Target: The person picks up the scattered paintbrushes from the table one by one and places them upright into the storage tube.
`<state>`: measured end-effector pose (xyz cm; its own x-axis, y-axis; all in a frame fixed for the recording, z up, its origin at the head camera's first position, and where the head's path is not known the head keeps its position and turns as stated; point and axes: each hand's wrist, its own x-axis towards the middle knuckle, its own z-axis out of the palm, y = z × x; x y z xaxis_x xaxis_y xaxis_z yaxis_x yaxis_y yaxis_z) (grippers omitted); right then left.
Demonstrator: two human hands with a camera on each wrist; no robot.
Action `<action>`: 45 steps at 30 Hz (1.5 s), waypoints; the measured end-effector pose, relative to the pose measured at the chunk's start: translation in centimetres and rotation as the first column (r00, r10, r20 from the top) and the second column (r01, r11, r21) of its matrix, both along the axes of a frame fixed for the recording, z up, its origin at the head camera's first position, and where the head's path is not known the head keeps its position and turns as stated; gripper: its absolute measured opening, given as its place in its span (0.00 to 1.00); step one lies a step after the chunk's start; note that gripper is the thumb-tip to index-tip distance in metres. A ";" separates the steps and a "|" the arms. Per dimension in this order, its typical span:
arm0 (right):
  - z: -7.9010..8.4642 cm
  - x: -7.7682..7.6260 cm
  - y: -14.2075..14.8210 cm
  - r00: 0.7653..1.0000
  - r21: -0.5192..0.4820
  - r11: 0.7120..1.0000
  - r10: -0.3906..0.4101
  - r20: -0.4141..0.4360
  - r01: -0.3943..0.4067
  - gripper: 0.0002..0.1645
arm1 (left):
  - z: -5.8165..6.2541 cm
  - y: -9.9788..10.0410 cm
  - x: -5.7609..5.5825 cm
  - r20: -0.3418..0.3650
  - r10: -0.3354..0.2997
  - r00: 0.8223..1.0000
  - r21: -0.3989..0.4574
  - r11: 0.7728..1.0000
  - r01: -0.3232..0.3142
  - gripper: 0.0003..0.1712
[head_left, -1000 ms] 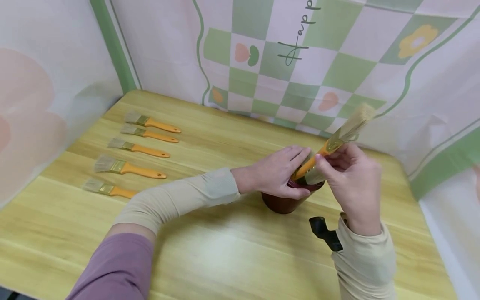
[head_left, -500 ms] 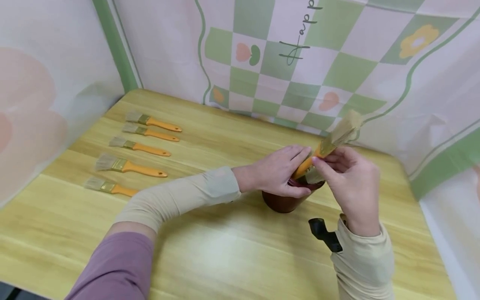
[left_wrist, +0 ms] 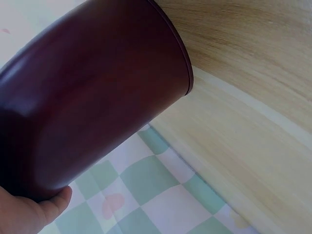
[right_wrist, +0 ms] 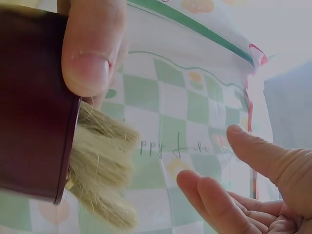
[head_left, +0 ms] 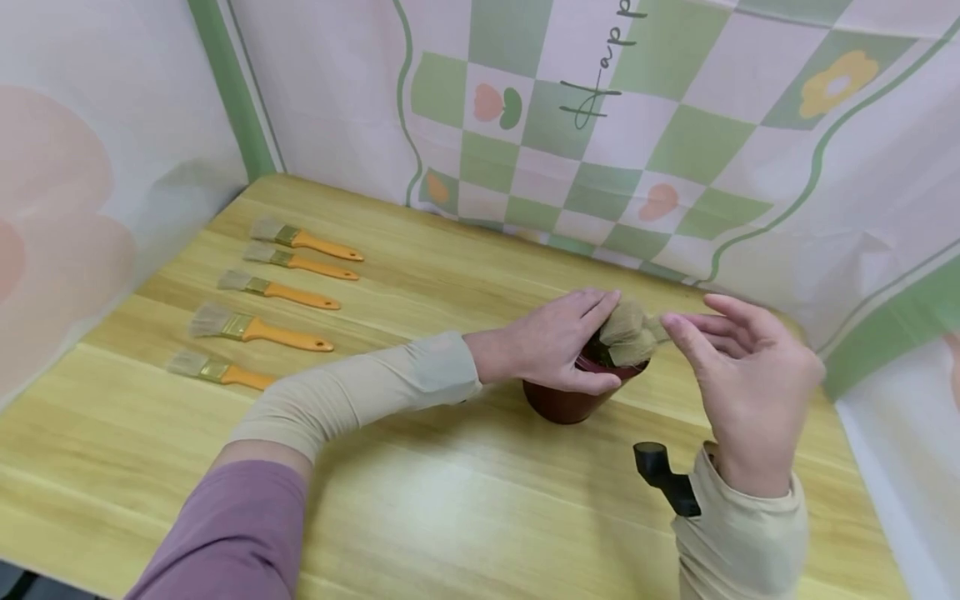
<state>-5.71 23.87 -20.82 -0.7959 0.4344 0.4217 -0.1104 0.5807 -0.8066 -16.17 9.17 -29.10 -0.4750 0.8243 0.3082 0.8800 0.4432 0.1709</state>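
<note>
A dark red-brown cup (head_left: 562, 405) stands on the table right of centre, held by my left hand (head_left: 551, 342), thumb and fingers around its rim. Bristle ends of several paintbrushes (head_left: 630, 335) poke out of its mouth; their handles are hidden inside. In the right wrist view these bristles (right_wrist: 105, 168) lie close together beside the left thumb. My right hand (head_left: 750, 379) is just right of them, holding nothing, fingers spread apart from the thumb. The left wrist view shows the cup's smooth side (left_wrist: 102, 92) and a fingertip near its rim.
Several orange-handled paintbrushes lie in a column at the left, among them a wide brush (head_left: 288, 337) and the farthest one (head_left: 326, 245). The nearest brush (head_left: 247, 378) is partly behind the left sleeve. A checkered cloth (head_left: 555, 167) hangs behind the wooden table (head_left: 450, 533).
The paintbrush in my right hand went down handle first into the cup and was let go. My right hand then drew back to the right. The left hand stayed on the cup.
</note>
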 end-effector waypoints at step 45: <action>-7.9 -7.9 6.8 0.392 -0.017 0.421 0.858 0.333 -0.907 0.61 | -0.4 -0.5 -0.4 0.017 -0.066 0.998 0.045 0.997 0.065 0.60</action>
<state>-13.56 30.64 -28.74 -0.7708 -0.6247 0.1250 -0.4454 0.3881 -0.8068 -16.60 8.70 -29.53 -0.4262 0.8396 0.3367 0.9035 0.3763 0.2053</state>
